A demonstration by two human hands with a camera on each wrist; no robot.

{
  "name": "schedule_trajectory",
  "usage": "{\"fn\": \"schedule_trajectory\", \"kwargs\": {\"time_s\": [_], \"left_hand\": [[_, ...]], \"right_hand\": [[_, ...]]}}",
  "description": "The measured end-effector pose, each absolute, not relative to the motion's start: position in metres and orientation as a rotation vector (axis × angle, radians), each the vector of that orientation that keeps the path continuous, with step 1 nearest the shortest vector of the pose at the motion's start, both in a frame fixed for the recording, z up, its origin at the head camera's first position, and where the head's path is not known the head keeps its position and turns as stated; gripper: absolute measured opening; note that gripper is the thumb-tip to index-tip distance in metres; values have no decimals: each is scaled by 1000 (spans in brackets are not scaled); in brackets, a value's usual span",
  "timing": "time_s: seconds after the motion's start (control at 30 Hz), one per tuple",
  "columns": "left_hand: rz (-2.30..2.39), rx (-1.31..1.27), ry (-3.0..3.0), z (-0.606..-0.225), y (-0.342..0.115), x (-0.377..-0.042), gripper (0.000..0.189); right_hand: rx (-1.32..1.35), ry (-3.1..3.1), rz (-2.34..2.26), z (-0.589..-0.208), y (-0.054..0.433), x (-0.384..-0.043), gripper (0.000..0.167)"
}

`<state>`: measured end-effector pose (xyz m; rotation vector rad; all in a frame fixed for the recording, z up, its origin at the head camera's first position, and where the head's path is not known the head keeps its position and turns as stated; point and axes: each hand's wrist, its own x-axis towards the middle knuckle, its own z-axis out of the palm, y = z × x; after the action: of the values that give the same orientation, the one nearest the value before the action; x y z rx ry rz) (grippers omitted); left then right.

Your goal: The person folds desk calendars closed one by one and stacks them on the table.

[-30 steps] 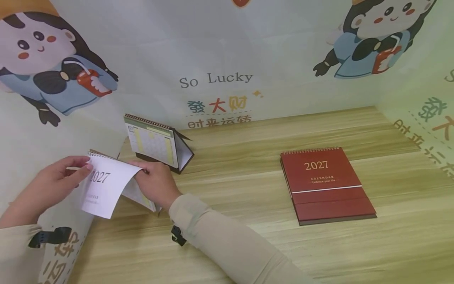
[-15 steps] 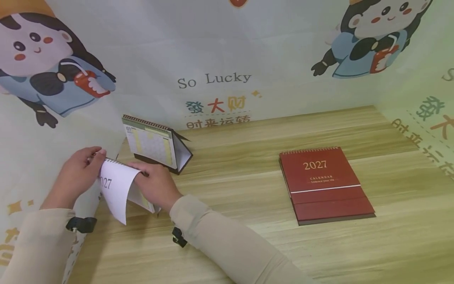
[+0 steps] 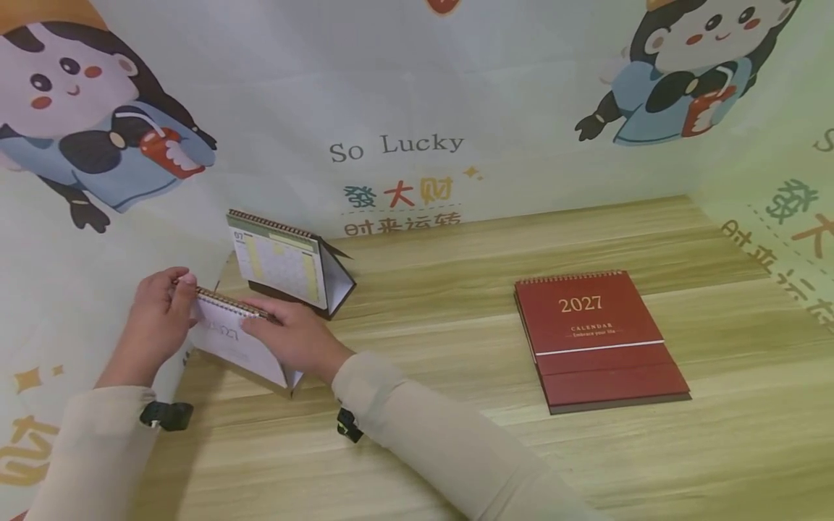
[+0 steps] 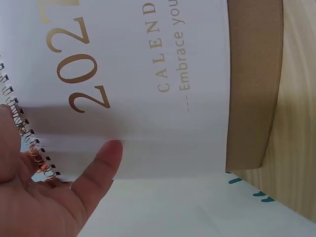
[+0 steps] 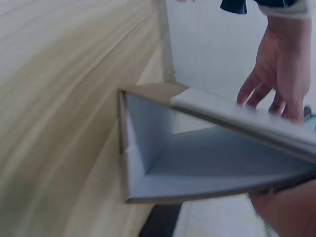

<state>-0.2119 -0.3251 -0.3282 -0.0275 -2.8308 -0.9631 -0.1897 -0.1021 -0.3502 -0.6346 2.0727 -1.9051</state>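
Observation:
A white spiral-bound desk calendar (image 3: 228, 351) with "2027" on its cover page stands tented on the table at the left. My left hand (image 3: 159, 307) holds the left end of its coil top. In the left wrist view, the thumb (image 4: 106, 155) lies on the white cover page (image 4: 153, 118), while the other fingers reach behind the coil. My right hand (image 3: 302, 336) grips the top right corner, thumb on the front. The right wrist view shows the brown card stand (image 5: 155, 91) side-on, its hollow triangle facing this camera; the right hand is mostly cut off there.
Just behind stands another tented calendar (image 3: 280, 264), showing a month page marked 07. A red 2027 calendar (image 3: 602, 373) lies flat on the wood-grain table (image 3: 443, 434) to the right. Printed cloth walls (image 3: 521, 87) enclose the table at the back and sides.
The white cover page, lifted and curled forward before, now lies down over the calendar's front. My left hand has moved right onto the coil end; the right hand shifted slightly along the top.

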Motion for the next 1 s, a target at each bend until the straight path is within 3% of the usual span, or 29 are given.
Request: {"fn": "schedule_trajectory", "kwargs": {"time_s": [0.33, 0.7, 1.0], "left_hand": [[-977, -66, -2801, -334, -328, -212, 62], [-951, -85, -2748, -335, -335, -212, 59], [-1161, -3, -2816, -338, -347, -213, 79]], "right_hand": [[-721, 2458, -1737, -370, -117, -190, 40], [-763, 2430, -1673, -374, -112, -194, 49], [-711, 2396, -1619, -384, -112, -198, 54]]}}
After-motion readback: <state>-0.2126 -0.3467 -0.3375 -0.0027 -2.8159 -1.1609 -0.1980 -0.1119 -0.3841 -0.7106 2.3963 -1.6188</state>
